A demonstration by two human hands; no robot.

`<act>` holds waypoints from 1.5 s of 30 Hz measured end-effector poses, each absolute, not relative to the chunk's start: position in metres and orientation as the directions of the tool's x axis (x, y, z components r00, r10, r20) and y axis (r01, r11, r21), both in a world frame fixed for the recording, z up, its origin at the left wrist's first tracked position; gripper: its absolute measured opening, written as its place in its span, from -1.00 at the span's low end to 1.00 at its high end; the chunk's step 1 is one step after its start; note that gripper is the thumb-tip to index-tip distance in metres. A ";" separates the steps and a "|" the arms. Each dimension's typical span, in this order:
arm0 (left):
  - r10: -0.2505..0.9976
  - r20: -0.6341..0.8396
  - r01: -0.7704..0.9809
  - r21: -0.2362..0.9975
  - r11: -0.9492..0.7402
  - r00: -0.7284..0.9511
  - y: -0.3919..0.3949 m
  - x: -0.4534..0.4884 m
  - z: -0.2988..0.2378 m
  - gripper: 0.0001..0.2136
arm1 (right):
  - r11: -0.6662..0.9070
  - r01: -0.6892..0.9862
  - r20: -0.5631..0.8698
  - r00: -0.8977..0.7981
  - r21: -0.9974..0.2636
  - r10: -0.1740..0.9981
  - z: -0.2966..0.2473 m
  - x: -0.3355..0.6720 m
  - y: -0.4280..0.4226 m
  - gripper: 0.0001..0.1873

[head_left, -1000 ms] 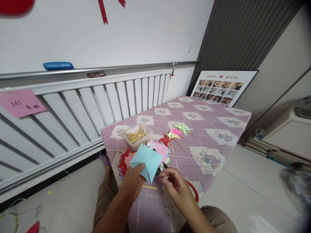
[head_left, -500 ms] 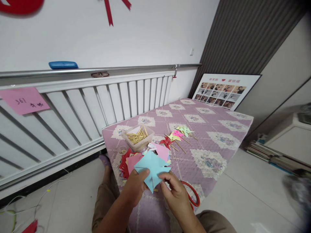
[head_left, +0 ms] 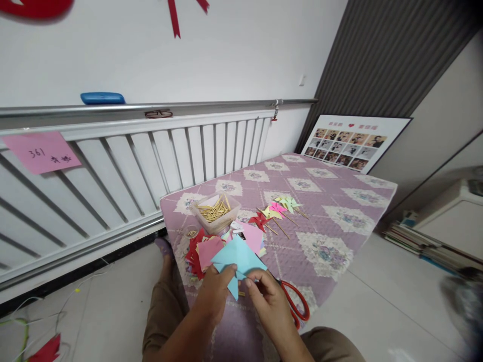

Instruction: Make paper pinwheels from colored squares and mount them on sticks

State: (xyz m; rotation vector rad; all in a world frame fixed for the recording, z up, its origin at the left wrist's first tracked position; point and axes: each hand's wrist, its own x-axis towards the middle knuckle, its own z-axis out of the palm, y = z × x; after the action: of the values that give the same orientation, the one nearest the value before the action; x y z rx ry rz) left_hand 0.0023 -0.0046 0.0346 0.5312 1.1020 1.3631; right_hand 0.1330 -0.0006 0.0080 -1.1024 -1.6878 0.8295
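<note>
A light blue paper square point(head_left: 238, 255) with slits cut in it is held between both hands over the table. My left hand point(head_left: 217, 289) grips its lower left part, thumb on top near the middle. My right hand point(head_left: 266, 294) pinches a lower right flap, which is bent in toward the centre; the fingertips partly hide it. Beside my right hand lie red-handled scissors point(head_left: 296, 304), their blades partly covered by the hand and paper. Behind the blue paper are a pink sheet point(head_left: 252, 236), a darker pink sheet point(head_left: 209, 250) and red sheets point(head_left: 192, 255).
A clear plastic box point(head_left: 217, 211) of small sticks stands behind the papers, with a small round container point(head_left: 190, 232) near it. Several finished pinwheels point(head_left: 277, 208) lie to the right on the flowered tablecloth point(head_left: 324, 249). A white radiator point(head_left: 151, 161) runs along the left side.
The lower right flap of the blue paper has been folded inward by my right hand, which has shifted slightly left. My left hand keeps its hold. The view has shifted slightly.
</note>
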 end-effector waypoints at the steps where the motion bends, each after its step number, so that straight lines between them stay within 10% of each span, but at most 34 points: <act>1: 0.934 -0.317 -0.474 0.856 0.206 -0.166 -0.005 0.003 0.035 -0.79 | 0.352 0.302 0.321 -0.150 -0.886 0.935 0.007 0.132 -0.001 -0.79; 37: 0.889 -0.303 -0.130 0.953 0.275 -0.344 -0.003 0.001 0.006 -0.85 | 0.220 0.191 0.223 -0.010 -0.957 0.975 0.002 0.125 -0.004 -0.81; 45: 0.965 -0.261 -0.154 0.953 0.261 0.020 0.012 -0.032 0.020 -0.89 | 0.214 0.022 0.214 -0.005 -0.977 0.977 0.014 0.174 0.015 -0.77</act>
State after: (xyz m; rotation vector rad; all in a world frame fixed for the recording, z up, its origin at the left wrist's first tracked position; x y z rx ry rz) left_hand -0.0325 0.0124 0.0202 0.9023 1.2088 1.0830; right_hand 0.1742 0.0152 0.0142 -1.0634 -1.3211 1.0398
